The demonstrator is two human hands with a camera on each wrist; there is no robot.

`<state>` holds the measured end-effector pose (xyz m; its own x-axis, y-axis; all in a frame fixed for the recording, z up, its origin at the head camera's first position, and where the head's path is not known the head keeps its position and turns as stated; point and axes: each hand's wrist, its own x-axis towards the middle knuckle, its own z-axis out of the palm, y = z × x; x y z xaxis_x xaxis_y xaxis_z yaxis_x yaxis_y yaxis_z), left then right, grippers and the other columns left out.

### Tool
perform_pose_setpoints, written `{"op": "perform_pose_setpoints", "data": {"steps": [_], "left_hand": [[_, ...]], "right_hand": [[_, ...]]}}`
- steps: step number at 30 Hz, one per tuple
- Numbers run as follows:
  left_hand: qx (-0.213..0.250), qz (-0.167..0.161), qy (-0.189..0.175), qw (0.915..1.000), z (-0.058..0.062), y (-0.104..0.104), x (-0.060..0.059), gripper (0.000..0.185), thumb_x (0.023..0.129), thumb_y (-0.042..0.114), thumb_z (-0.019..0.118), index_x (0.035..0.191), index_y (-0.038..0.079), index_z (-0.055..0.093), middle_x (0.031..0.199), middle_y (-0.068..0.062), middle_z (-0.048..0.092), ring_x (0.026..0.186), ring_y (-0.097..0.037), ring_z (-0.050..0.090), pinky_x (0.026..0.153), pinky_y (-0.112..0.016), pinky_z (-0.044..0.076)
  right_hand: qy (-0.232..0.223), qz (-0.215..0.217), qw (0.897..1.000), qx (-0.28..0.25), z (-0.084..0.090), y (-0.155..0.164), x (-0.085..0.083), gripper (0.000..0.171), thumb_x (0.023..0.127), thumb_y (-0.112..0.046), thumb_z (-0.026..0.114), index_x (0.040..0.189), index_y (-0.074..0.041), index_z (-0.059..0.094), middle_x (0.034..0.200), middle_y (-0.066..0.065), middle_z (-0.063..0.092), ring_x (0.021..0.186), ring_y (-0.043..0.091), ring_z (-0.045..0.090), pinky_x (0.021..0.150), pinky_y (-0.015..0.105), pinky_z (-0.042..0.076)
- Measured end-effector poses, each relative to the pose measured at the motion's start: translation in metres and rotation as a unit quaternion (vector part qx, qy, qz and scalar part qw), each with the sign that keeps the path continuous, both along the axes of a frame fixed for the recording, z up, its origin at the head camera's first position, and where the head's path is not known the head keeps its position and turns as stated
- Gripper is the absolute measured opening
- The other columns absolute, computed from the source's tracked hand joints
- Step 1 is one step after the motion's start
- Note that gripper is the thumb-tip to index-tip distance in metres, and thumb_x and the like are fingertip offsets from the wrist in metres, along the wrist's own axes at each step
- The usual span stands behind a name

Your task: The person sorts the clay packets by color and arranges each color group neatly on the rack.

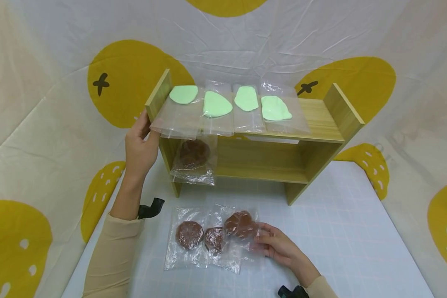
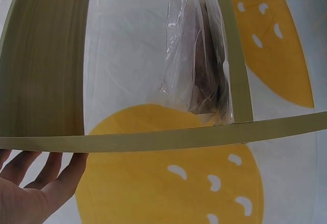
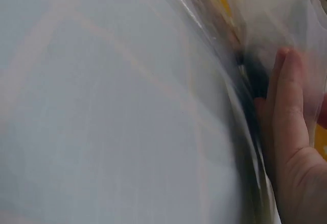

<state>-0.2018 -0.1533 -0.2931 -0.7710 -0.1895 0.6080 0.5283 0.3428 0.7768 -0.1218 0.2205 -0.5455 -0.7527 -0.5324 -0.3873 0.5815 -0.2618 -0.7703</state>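
the left hand (image 1: 142, 149) touches the side of the shelf (image 1: 260, 159), fingers not curled; the right hand (image 1: 277, 245) pinches a brown-filled bag (image 1: 240, 224) over the surface (image 1: 342, 236), near two similar bags (image 1: 189, 235).

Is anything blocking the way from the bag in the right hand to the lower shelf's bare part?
Nothing visible. Between the held bag in the right hand and the open-fronted lower shelf lies only tabletop. The shelved bag occupies just the left end, off that direct path.
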Motion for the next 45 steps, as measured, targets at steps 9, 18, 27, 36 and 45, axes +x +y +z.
{"op": "perform_pose_setpoints", "data": {"steps": [9, 18, 27, 36, 45], "left_hand": [[0.001, -0.002, 0.000, 1.0000, 0.002, 0.001, 0.002, 0.044, 0.103, 0.010, 0.056, 0.146, 0.004, 0.051, 0.140, -0.012, 0.058, 0.127, -0.023, 0.055, 0.108, -0.038, 0.041], [-0.001, 0.001, 0.001, 1.0000, 0.002, 0.002, 0.003, 0.043, 0.103, 0.009, 0.056, 0.145, 0.003, 0.052, 0.140, -0.013, 0.058, 0.126, -0.024, 0.056, 0.108, -0.038, 0.042], [-0.003, 0.002, 0.007, 1.0000, 0.001, 0.002, 0.002, 0.042, 0.103, 0.008, 0.056, 0.144, 0.002, 0.053, 0.138, -0.015, 0.059, 0.125, -0.024, 0.057, 0.107, -0.038, 0.043], [-0.005, 0.001, 0.008, 1.0000, 0.002, 0.002, 0.003, 0.041, 0.102, 0.008, 0.056, 0.143, 0.001, 0.054, 0.136, -0.016, 0.060, 0.124, -0.024, 0.058, 0.107, -0.038, 0.043], [-0.007, 0.005, 0.002, 1.0000, 0.003, 0.002, 0.003, 0.042, 0.103, 0.009, 0.056, 0.144, 0.002, 0.053, 0.137, -0.015, 0.060, 0.124, -0.024, 0.057, 0.106, -0.038, 0.043]], "right_hand": [[-0.018, -0.012, 0.999, -0.026, 0.002, 0.002, 0.001, 0.083, 0.094, 0.010, 0.058, 0.155, 0.011, 0.002, 0.140, 0.023, 0.053, 0.110, 0.026, 0.065, 0.099, 0.042, 0.049], [-0.015, -0.014, 0.999, -0.046, 0.001, 0.002, 0.002, 0.082, 0.093, 0.012, 0.055, 0.157, 0.004, 0.005, 0.140, 0.018, 0.053, 0.107, 0.025, 0.065, 0.098, 0.042, 0.050], [-0.008, -0.009, 0.999, -0.051, 0.007, 0.001, 0.003, 0.083, 0.093, 0.012, 0.055, 0.159, 0.000, 0.006, 0.142, 0.018, 0.052, 0.109, 0.027, 0.065, 0.090, 0.035, 0.055], [0.041, 0.006, 0.996, -0.083, 0.025, -0.004, 0.006, 0.077, 0.095, 0.013, 0.049, 0.158, 0.000, 0.007, 0.135, 0.018, 0.056, 0.104, 0.024, 0.066, 0.086, 0.035, 0.057], [0.076, 0.007, 0.990, -0.120, 0.054, -0.007, 0.011, 0.074, 0.098, 0.014, 0.041, 0.159, -0.001, 0.003, 0.135, 0.017, 0.057, 0.106, 0.022, 0.065, 0.089, 0.035, 0.055]]}}
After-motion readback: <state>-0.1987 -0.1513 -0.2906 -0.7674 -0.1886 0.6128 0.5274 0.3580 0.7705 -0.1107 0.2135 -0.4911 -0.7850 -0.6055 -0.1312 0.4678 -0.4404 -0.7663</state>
